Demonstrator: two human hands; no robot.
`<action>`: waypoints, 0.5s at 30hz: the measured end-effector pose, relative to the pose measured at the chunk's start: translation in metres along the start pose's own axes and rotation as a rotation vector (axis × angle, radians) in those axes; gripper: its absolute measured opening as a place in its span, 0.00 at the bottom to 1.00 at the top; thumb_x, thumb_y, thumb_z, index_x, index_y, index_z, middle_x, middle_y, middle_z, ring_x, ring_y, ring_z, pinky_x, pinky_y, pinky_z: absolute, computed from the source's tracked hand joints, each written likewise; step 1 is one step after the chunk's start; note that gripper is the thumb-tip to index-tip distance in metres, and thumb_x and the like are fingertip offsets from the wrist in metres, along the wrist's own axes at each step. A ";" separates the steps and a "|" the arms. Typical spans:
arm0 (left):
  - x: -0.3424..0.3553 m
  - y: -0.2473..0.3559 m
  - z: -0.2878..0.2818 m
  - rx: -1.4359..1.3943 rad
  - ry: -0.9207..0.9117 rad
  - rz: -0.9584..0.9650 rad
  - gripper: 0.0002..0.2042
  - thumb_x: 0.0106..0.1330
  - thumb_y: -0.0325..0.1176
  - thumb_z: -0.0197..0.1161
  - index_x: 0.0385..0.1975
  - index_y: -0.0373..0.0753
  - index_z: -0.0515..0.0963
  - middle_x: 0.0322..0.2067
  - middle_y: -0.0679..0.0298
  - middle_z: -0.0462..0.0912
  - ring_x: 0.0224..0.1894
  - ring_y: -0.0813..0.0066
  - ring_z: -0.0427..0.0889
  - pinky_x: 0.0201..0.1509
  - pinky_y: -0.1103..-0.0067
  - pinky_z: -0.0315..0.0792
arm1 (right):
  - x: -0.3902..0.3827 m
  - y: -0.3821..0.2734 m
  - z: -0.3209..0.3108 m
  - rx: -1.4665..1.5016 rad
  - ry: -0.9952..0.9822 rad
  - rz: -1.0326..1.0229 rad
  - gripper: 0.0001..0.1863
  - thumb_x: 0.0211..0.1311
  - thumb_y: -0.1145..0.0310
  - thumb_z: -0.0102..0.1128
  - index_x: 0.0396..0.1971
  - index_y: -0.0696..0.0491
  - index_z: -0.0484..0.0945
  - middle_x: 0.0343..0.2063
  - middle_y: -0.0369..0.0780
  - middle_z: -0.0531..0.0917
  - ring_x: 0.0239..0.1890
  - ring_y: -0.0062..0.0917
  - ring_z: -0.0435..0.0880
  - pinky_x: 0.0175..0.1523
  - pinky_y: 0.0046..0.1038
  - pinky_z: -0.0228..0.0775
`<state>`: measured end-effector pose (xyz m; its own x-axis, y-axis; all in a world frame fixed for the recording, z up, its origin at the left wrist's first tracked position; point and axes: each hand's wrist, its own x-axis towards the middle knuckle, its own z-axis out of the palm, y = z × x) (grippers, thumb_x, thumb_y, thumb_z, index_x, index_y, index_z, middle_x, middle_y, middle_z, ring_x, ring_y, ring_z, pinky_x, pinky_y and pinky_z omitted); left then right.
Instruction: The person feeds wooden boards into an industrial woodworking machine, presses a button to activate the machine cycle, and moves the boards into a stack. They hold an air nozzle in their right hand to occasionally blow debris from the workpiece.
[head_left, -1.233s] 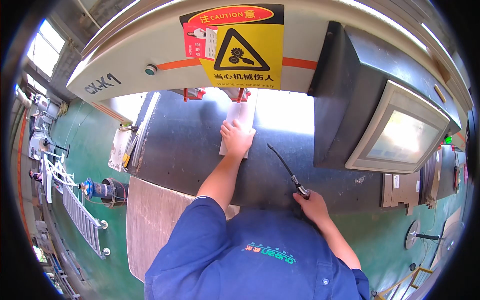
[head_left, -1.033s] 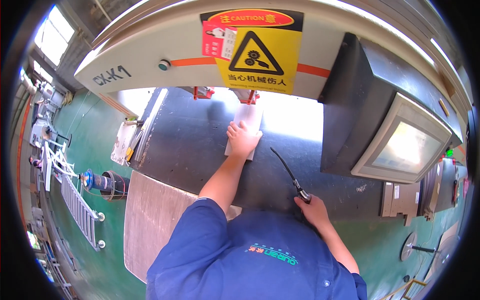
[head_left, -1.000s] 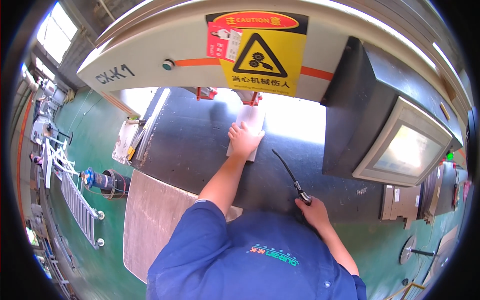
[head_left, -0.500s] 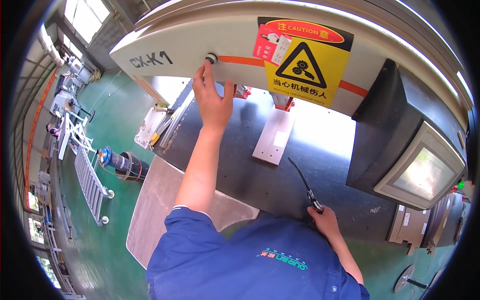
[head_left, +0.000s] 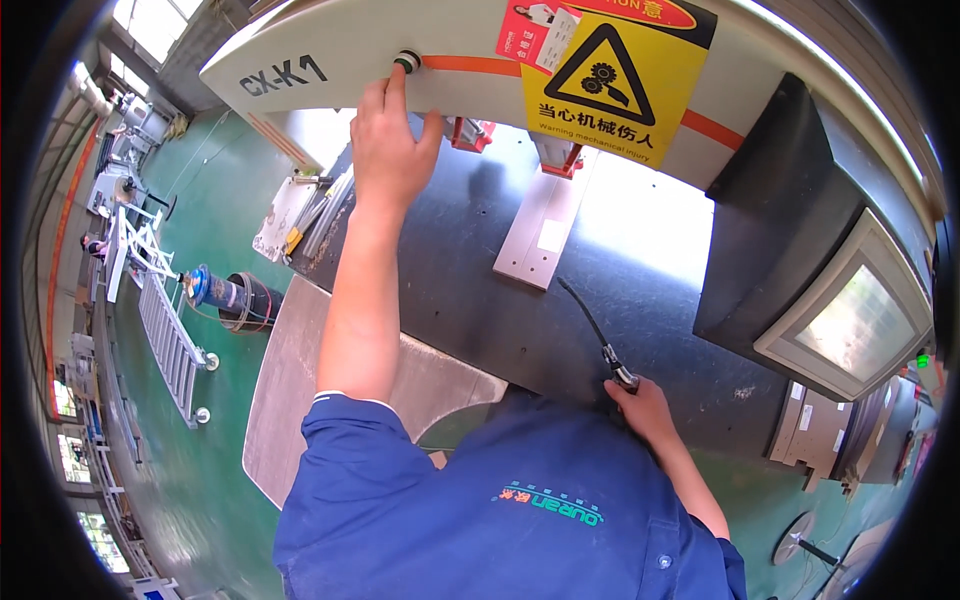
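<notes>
My left hand (head_left: pixel 390 152) reaches up to the machine's beam (head_left: pixel 470 92). Its fingers are stretched out, and a fingertip touches the round push button (head_left: pixel 407 61), which has a dark green centre and a pale ring. Low at the table's near edge, my right hand (head_left: pixel 641 408) is closed around an air blow gun (head_left: pixel 618 366) with a silver body. The gun's thin black nozzle tube points up and left over the black table (head_left: pixel 470 320). Part of its handle is hidden by my fingers. Beyond the nozzle, a flat pinkish-beige board (head_left: pixel 530 245) lies under the machine head.
A black housing with a touch screen (head_left: pixel 845 315) juts out at the right. Metal rods (head_left: pixel 318 225) lie at the table's left end. A grey side plate (head_left: pixel 300 385) adjoins the table. Brown boards (head_left: pixel 810 430) stand lower right. A wheeled white ladder (head_left: pixel 170 340) is at left.
The view has shifted, so the machine sits higher in the picture. My left fingertip stays at the button, and my right hand keeps holding the air blow gun.
</notes>
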<state>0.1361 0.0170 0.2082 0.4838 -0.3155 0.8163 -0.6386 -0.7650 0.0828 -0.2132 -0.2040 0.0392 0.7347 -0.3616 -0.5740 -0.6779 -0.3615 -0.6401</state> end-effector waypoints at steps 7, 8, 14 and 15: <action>-0.014 -0.001 0.010 -0.091 0.031 -0.043 0.29 0.60 0.30 0.63 0.63 0.30 0.67 0.53 0.48 0.75 0.53 0.53 0.77 0.57 0.67 0.72 | 0.005 0.019 0.005 0.032 0.101 -0.090 0.20 0.61 0.54 0.65 0.25 0.58 0.77 0.16 0.36 0.79 0.22 0.21 0.79 0.31 0.27 0.68; -0.011 -0.005 0.008 -0.094 0.032 -0.042 0.29 0.60 0.30 0.63 0.63 0.30 0.67 0.53 0.48 0.75 0.53 0.53 0.77 0.57 0.67 0.72 | 0.005 0.019 0.005 0.044 0.105 -0.097 0.20 0.61 0.54 0.65 0.25 0.58 0.77 0.16 0.35 0.79 0.21 0.21 0.78 0.31 0.27 0.67; -0.007 -0.012 0.009 -0.240 -0.045 -0.032 0.32 0.60 0.29 0.63 0.66 0.32 0.64 0.54 0.50 0.73 0.50 0.56 0.78 0.53 0.71 0.74 | 0.001 0.003 -0.001 0.053 -0.025 0.026 0.22 0.59 0.50 0.63 0.33 0.58 0.81 0.24 0.46 0.83 0.32 0.40 0.85 0.40 0.37 0.72; -0.010 -0.010 0.011 -0.241 -0.045 -0.030 0.32 0.60 0.29 0.63 0.66 0.32 0.64 0.54 0.50 0.73 0.50 0.56 0.78 0.53 0.71 0.74 | 0.002 0.002 0.000 0.055 -0.024 0.026 0.22 0.59 0.50 0.63 0.33 0.58 0.81 0.24 0.46 0.83 0.32 0.40 0.85 0.40 0.37 0.72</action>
<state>0.1442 0.0216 0.1929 0.5274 -0.3234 0.7857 -0.7451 -0.6204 0.2447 -0.2136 -0.2053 0.0366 0.7179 -0.3492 -0.6022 -0.6948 -0.3047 -0.6515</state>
